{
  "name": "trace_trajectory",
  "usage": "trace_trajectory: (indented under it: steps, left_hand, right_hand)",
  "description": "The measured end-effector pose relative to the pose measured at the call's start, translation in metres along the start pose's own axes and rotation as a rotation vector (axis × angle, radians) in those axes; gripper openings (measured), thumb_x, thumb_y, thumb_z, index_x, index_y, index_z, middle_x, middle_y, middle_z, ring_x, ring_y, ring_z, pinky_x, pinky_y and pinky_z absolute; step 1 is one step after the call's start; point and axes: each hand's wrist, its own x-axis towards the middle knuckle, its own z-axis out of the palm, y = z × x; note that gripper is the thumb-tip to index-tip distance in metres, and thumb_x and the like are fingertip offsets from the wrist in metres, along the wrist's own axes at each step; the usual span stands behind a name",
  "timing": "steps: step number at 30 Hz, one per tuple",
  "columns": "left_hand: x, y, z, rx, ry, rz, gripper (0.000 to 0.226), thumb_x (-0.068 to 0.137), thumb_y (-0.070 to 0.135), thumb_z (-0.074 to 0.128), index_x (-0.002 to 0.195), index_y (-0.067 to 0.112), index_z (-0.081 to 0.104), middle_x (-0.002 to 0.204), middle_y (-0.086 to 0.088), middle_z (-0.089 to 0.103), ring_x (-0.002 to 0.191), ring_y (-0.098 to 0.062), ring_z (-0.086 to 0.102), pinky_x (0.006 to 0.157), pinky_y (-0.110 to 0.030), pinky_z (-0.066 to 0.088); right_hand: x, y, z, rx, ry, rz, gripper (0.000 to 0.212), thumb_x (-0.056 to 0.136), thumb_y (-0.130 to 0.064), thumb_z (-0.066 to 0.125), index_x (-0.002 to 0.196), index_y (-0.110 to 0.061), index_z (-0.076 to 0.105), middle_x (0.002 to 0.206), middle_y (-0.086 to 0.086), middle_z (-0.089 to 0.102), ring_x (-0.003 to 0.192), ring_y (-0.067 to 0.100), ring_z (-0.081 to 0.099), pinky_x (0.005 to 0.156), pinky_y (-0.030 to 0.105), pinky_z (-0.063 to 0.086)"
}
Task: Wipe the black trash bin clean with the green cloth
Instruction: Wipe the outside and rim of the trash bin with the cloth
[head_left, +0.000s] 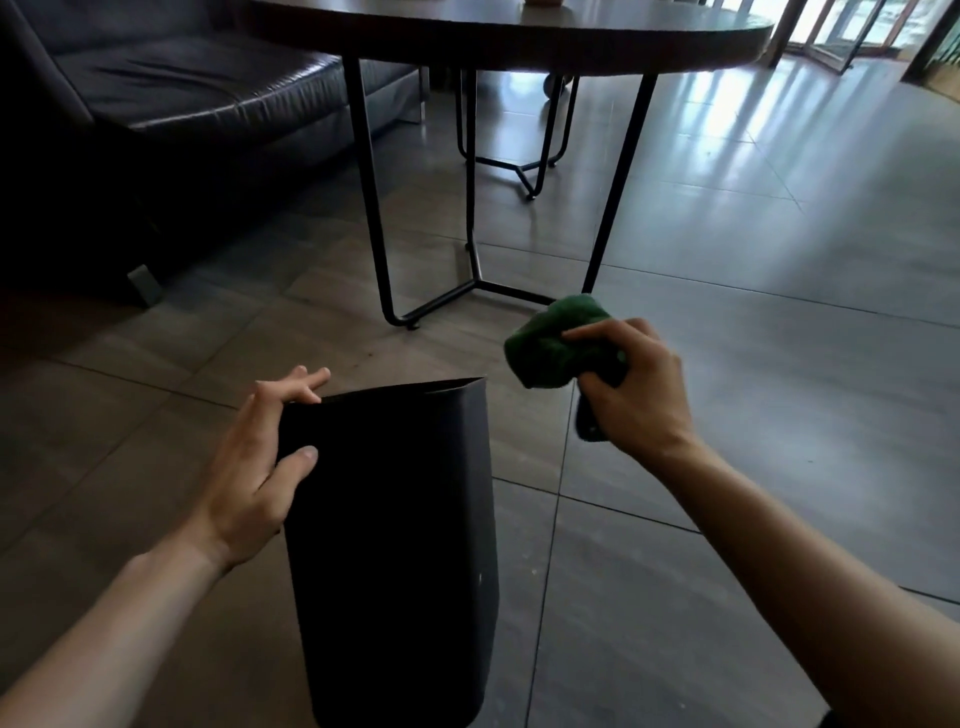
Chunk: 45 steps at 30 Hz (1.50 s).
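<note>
The black trash bin (395, 545) stands tall in front of me, its far rim toward the table. My left hand (254, 467) holds the bin's upper left edge, thumb on the near face and fingers over the rim. My right hand (623, 389) grips the bunched green cloth (556, 343) in the air to the right of the bin's top, apart from the bin. A dark end of the cloth hangs below my fist.
A round dark table (519, 31) on thin black metal legs (363, 197) stands just beyond the bin. A dark leather sofa (182, 88) fills the back left. Grey tiled floor (753, 312) stretches to the right toward bright glass doors.
</note>
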Motion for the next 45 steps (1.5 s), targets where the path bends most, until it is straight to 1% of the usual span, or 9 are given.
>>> trace_trajectory:
  steps: [2, 5, 9, 15, 22, 30, 36, 40, 45]
  left_hand:
    - [-0.005, -0.003, 0.001, 0.008, 0.058, -0.031, 0.025, 0.091, 0.036, 0.047, 0.112, 0.024, 0.041, 0.151, 0.011, 0.048, 0.151, -0.006, 0.027, 0.116, -0.037, 0.026]
    - [-0.01, -0.006, 0.002, 0.014, 0.098, -0.092, 0.036, 0.092, 0.06, 0.045, 0.105, 0.027, 0.036, 0.153, 0.01, 0.045, 0.152, -0.004, 0.021, 0.112, -0.031, 0.024]
    - [-0.013, -0.011, -0.001, -0.048, 0.09, -0.096, 0.049, 0.089, 0.074, 0.042, 0.102, 0.028, 0.033, 0.157, 0.004, 0.04, 0.154, -0.006, 0.016, 0.116, -0.031, 0.02]
    - [-0.011, -0.017, -0.006, -0.11, 0.084, -0.122, 0.043, 0.09, 0.073, 0.043, 0.1, 0.033, 0.031, 0.16, -0.006, 0.034, 0.155, -0.009, 0.013, 0.123, -0.039, 0.017]
    - [-0.01, -0.023, -0.012, -0.097, 0.035, -0.127, 0.044, 0.09, 0.075, 0.041, 0.101, 0.033, 0.032, 0.165, -0.003, 0.022, 0.155, -0.004, 0.01, 0.121, -0.024, 0.015]
    - [-0.003, -0.011, -0.009, -0.118, -0.017, -0.147, 0.04, 0.092, 0.067, 0.042, 0.115, 0.035, 0.037, 0.167, 0.005, 0.02, 0.152, 0.0, 0.016, 0.118, -0.018, 0.02]
    - [-0.002, -0.005, 0.0, -0.07, -0.022, -0.165, 0.052, 0.09, 0.069, 0.041, 0.129, 0.034, 0.041, 0.162, 0.025, 0.026, 0.148, 0.005, 0.025, 0.116, -0.034, 0.026]
    - [0.009, 0.018, 0.013, 0.025, -0.024, -0.043, 0.05, 0.091, 0.066, 0.047, 0.133, 0.039, 0.044, 0.159, 0.026, 0.032, 0.146, 0.003, 0.032, 0.11, -0.027, 0.03]
    - [0.018, 0.039, 0.045, 0.125, -0.111, 0.182, 0.046, 0.094, 0.036, 0.06, 0.138, 0.041, 0.049, 0.154, 0.021, 0.042, 0.146, -0.002, 0.035, 0.12, -0.036, 0.03]
  right_hand:
    - [0.003, -0.003, 0.016, -0.003, -0.066, -0.025, 0.041, 0.082, 0.007, 0.07, 0.111, -0.023, 0.074, 0.115, 0.005, 0.058, 0.106, 0.022, 0.057, 0.091, 0.028, 0.052]
    - [-0.001, -0.005, 0.03, 0.008, -0.184, -0.086, 0.047, 0.083, 0.009, 0.067, 0.115, -0.026, 0.073, 0.115, 0.0, 0.055, 0.107, 0.019, 0.055, 0.092, 0.029, 0.051]
    - [-0.013, -0.008, 0.042, -0.007, -0.492, -0.146, 0.054, 0.084, 0.003, 0.063, 0.123, -0.035, 0.068, 0.117, -0.005, 0.048, 0.11, 0.016, 0.051, 0.095, 0.026, 0.047]
    - [-0.02, -0.007, 0.042, -0.004, -0.648, -0.161, 0.063, 0.081, -0.029, 0.082, 0.134, -0.047, 0.053, 0.123, -0.009, 0.037, 0.11, 0.004, 0.045, 0.091, 0.011, 0.04]
    - [0.003, -0.03, 0.05, -0.22, -0.721, -0.285, 0.037, 0.088, -0.045, 0.074, 0.123, -0.042, 0.061, 0.112, 0.0, 0.041, 0.098, 0.021, 0.051, 0.089, 0.039, 0.052]
    - [-0.004, -0.034, 0.038, -0.319, -0.764, -0.375, 0.026, 0.094, -0.048, 0.066, 0.117, -0.037, 0.062, 0.107, -0.001, 0.041, 0.087, 0.016, 0.049, 0.08, 0.042, 0.052]
    - [-0.006, -0.039, 0.016, -0.404, -0.708, -0.368, 0.027, 0.092, -0.058, 0.061, 0.115, -0.044, 0.056, 0.104, -0.004, 0.04, 0.084, 0.019, 0.052, 0.075, 0.045, 0.053]
    - [0.003, -0.038, 0.004, -0.547, -0.68, -0.335, 0.028, 0.092, -0.062, 0.058, 0.115, -0.046, 0.053, 0.101, -0.006, 0.039, 0.082, 0.021, 0.053, 0.072, 0.045, 0.054]
    - [0.013, -0.027, 0.006, -0.617, -0.697, -0.321, 0.025, 0.094, -0.061, 0.057, 0.114, -0.045, 0.054, 0.1, -0.008, 0.038, 0.082, 0.018, 0.05, 0.068, 0.041, 0.052]
